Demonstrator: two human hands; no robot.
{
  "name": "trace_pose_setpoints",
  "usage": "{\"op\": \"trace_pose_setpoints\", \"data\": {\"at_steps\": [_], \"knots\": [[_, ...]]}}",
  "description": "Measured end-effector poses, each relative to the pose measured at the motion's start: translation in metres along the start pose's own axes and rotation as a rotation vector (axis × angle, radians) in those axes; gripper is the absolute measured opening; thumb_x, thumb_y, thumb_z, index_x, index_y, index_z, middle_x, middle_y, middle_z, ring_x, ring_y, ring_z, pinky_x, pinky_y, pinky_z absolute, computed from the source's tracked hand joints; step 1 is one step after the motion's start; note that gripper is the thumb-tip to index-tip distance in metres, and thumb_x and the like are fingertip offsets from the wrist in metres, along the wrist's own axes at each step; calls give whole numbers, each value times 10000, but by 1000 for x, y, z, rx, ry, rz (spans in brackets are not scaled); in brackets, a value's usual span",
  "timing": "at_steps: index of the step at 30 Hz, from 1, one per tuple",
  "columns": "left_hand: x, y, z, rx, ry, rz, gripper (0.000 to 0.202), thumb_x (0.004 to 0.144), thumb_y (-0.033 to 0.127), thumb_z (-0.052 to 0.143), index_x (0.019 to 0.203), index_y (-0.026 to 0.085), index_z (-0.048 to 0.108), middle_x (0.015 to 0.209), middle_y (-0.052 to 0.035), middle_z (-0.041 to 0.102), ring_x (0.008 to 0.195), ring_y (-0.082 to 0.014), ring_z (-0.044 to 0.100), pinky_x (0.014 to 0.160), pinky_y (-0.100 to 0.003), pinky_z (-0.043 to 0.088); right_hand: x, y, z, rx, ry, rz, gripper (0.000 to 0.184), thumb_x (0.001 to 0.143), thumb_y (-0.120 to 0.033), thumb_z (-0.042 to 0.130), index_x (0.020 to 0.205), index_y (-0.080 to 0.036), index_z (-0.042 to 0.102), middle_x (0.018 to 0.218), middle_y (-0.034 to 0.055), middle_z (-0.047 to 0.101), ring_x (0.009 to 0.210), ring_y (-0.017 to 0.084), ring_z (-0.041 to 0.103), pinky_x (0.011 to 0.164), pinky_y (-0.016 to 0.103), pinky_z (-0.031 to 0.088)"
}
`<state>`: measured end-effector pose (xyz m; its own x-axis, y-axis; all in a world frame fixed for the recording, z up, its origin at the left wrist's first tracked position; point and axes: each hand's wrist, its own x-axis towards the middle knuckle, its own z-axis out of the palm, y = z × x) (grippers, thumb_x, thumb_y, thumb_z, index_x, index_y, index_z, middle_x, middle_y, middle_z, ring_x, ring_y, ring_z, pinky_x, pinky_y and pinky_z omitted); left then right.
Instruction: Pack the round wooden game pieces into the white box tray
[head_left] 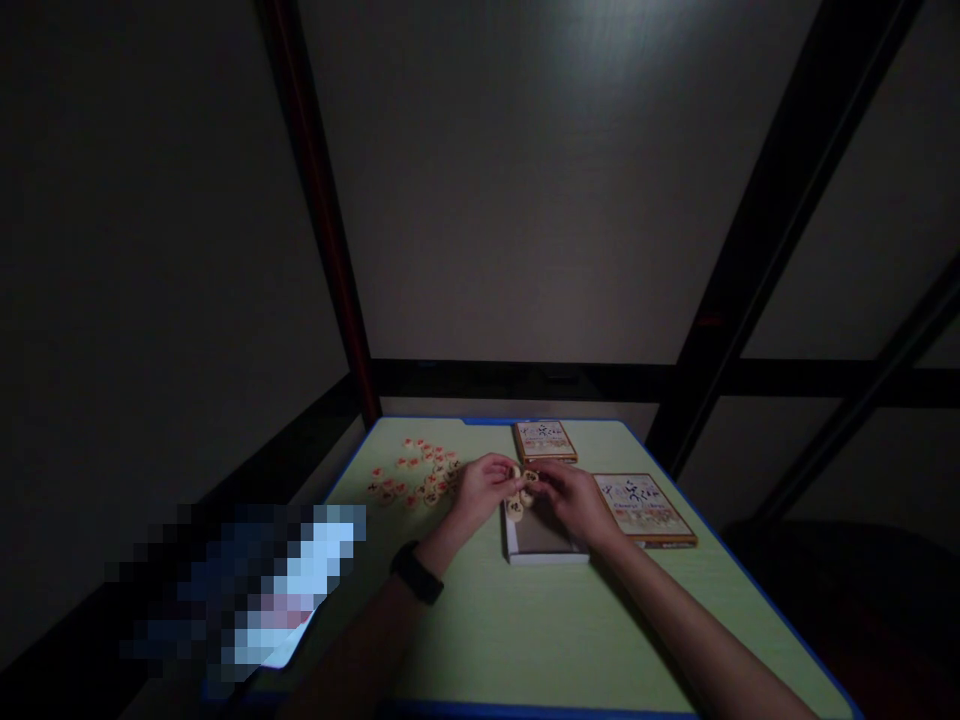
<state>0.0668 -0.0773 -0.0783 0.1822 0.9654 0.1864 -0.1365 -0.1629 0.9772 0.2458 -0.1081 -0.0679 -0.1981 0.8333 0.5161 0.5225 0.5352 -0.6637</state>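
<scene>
Round wooden Chinese chess pieces (515, 508) with dark characters are bunched between my hands, over the far left part of a shallow white-walled box (549, 559) with a brown inside. My left hand (480, 488), a black band on its wrist, is closed with thumb and fingers on some of these pieces. From the other side, my right hand (576, 497) grips a Chinese chess piece (531, 478) by its edge. Close to my left hand, many loose pieces (411, 490) with red or dark characters lie scattered on the table.
A printed box lid (643, 508) lies right of my right hand. Another printed box (546, 440) is at the far edge. The green table (480, 640) has a blue rim. A bright, pixelated device (296, 600) is at the left edge. Walls stand close behind.
</scene>
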Motion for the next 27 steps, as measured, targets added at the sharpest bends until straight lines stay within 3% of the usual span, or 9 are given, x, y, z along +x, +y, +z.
{"op": "trace_pose_setpoints", "data": {"at_steps": [5, 12, 20, 27], "knots": [[-4, 1, 0, -54, -4, -9, 408, 494, 248, 919, 791, 148, 657, 789, -33, 706, 724, -135, 667, 690, -238, 555, 2, 5, -1, 83, -40, 71, 233, 804, -216, 622, 994, -195, 754, 1053, 98, 752, 970, 253, 692, 881, 381, 528], [-9, 7, 0, -162, -102, -72, 469, 509, 345, 923, 833, 142, 652, 791, -42, 714, 739, -152, 681, 698, -253, 549, 0, 9, 5, 209, -115, 181, 292, 800, -266, 610, 1058, -179, 713, 851, 53, 757, 763, 212, 691, 739, 334, 547], [-5, 6, 3, -86, -74, -60, 443, 468, 241, 927, 800, 143, 651, 753, -25, 700, 721, -142, 669, 693, -250, 549, 1, 11, 3, 264, -91, 182, 321, 787, -376, 655, 1019, -170, 738, 965, 85, 762, 848, 227, 684, 804, 373, 540], [-2, 0, 0, -11, -43, -13, 352, 552, 213, 876, 821, 141, 661, 750, -25, 704, 692, -139, 669, 645, -231, 545, 5, 15, -5, 461, -193, 273, 435, 739, -504, 717, 988, -149, 683, 800, 58, 726, 727, 195, 686, 722, 362, 551]]}}
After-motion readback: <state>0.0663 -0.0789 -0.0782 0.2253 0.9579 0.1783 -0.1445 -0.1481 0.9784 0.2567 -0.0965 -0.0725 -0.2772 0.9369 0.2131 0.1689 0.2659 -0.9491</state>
